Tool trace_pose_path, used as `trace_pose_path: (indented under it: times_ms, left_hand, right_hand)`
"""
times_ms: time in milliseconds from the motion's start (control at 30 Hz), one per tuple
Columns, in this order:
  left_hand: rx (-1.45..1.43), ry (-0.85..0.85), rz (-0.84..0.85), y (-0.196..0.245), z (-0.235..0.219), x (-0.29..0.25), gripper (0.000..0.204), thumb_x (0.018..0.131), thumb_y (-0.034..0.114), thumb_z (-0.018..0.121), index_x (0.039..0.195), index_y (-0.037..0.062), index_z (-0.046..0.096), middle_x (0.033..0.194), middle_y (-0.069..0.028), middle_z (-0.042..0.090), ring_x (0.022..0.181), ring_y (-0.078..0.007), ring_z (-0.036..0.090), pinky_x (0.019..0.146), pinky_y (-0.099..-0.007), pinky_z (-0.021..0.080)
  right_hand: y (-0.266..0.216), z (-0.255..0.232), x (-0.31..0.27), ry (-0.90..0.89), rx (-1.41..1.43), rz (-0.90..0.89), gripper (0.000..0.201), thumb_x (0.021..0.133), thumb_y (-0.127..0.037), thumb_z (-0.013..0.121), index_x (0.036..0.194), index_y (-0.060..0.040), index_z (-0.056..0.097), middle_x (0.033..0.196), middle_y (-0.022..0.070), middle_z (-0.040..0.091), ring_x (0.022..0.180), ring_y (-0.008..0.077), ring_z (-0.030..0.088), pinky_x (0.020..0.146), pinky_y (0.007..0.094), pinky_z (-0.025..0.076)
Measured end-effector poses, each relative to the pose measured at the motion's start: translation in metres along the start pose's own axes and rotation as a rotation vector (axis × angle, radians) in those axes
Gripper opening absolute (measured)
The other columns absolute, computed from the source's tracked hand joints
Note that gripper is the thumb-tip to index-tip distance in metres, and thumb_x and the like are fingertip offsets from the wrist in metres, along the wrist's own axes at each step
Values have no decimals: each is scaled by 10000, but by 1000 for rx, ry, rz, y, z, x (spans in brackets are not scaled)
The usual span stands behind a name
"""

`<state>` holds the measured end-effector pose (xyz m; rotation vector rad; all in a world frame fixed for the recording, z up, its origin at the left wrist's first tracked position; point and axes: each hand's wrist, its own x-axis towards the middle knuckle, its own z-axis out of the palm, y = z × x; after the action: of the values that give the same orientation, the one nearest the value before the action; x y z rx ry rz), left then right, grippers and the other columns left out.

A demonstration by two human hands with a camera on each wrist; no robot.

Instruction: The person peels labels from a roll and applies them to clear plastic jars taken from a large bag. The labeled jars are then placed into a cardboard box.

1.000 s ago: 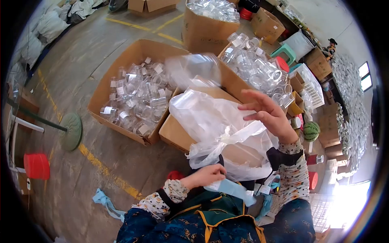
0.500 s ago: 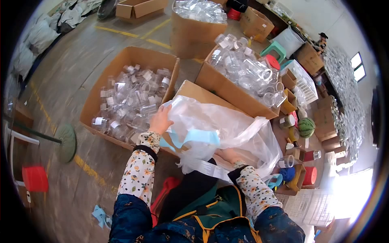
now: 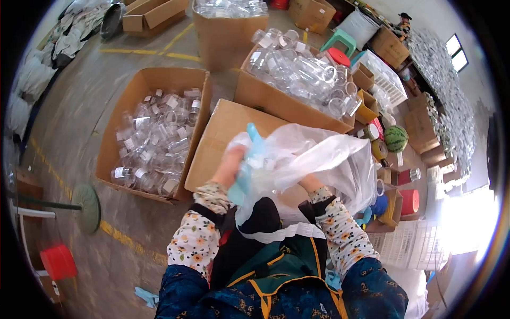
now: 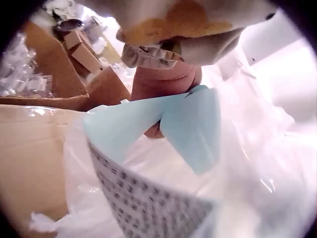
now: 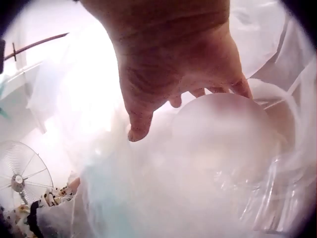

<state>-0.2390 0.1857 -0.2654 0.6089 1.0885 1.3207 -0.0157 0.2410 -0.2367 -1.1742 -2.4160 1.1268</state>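
In the head view my left hand [image 3: 232,162] holds a light blue strip [image 3: 241,183] at the bag's left side. The left wrist view has this hand [image 4: 166,82] at the folded blue strip [image 4: 190,131], above a printed strip [image 4: 143,198]. The clear plastic bag [image 3: 340,159] lies bunched over a closed cardboard box [image 3: 220,125]. My right hand [image 3: 311,183] is at the bag, its fingers hidden there by plastic. In the right wrist view that hand [image 5: 181,64] has its thumb spread, and a pale round shape [image 5: 223,129] covers some fingertips.
Cartons of clear jars stand at the left [image 3: 114,154], behind the box [image 3: 292,101] and farther back [image 3: 228,37]. A watermelon [image 3: 396,139] and small boxes are at the right. A red stool [image 3: 58,261] and a green round base [image 3: 86,208] stand at the left.
Since half a second ago, my left hand has moved slightly right and the blue strip now hangs across it. The bag has shifted right, baring more of the box. My right hand remains at the bag.
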Motion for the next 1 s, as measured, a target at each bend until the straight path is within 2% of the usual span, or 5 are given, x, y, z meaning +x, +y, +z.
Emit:
trace_pose_path:
  times_ms: [367, 667, 800, 867, 1000]
  left_hand:
    - [606, -352, -112, -68, -9, -38, 194, 896, 133, 483, 999, 7, 588, 926, -59, 611, 820, -147, 596, 679, -273, 487]
    - [248, 139, -28, -23, -51, -43, 168, 876, 88, 500, 989, 10, 597, 929, -58, 617, 796, -150, 600, 654, -290, 488]
    - [953, -528, 653, 33, 17, -112, 228, 818, 50, 575, 1039, 40, 632, 919, -121, 649, 791, -287, 635, 701, -389, 497]
    - [1397, -709, 405, 19, 23, -109, 202, 799, 84, 588, 992, 39, 628, 916, -160, 628, 815, -344, 613, 707, -416, 492]
    - [1490, -126, 214, -11, -82, -28, 469, 796, 188, 612, 1238, 77, 500, 1043, -191, 618, 940, -367, 587, 821, -435, 465]
  right_hand:
    - [13, 39, -25, 85, -16, 2, 370, 795, -243, 669, 1114, -70, 596, 1054, 99, 629, 963, 225, 596, 840, 379, 465]
    - [-2, 33, 45, 153, -147, -27, 353, 796, -243, 670, 1101, -79, 601, 1045, 96, 627, 949, 217, 596, 826, 365, 479]
    - [37, 132, 96, 344, -475, -201, 394, 844, -372, 512, 1133, -121, 610, 1166, 158, 594, 1041, 315, 574, 881, 429, 438]
    - [-31, 107, 90, 113, -511, -57, 397, 839, -373, 520, 1132, -122, 611, 1164, 168, 591, 1050, 324, 566, 888, 428, 437]
    - [-33, 76, 97, -109, -148, -46, 428, 830, -352, 569, 1174, -96, 573, 1170, 166, 583, 1084, 353, 540, 927, 428, 423]
